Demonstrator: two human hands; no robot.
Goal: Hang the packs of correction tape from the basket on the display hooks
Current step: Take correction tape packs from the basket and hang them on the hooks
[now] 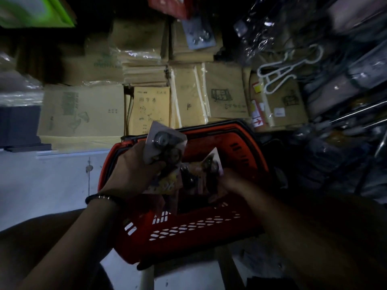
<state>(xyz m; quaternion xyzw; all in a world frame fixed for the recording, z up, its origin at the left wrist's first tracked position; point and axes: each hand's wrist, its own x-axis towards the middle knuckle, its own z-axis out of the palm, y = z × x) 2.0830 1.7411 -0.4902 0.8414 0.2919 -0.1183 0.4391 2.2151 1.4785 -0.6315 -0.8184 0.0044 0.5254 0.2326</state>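
Head view is looking down into the red basket (209, 229), where both hands are working; the left hand (134, 170) is gripping a small fan of correction tape packs (165, 146) above the rim; the right hand (228, 181) is pinching another pack (212, 163) among those lying inside; these carded blisters are probably light, stiff and slick, so taking them by the card's top edge near the hang hole seems best.

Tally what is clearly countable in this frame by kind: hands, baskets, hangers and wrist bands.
Bare hands: 2, the left hand and the right hand
Red plastic shopping basket: 1
White plastic clothes hanger: 1
Dark beaded wrist band: 1
Total: 5
The correction tape packs are too dim to count.
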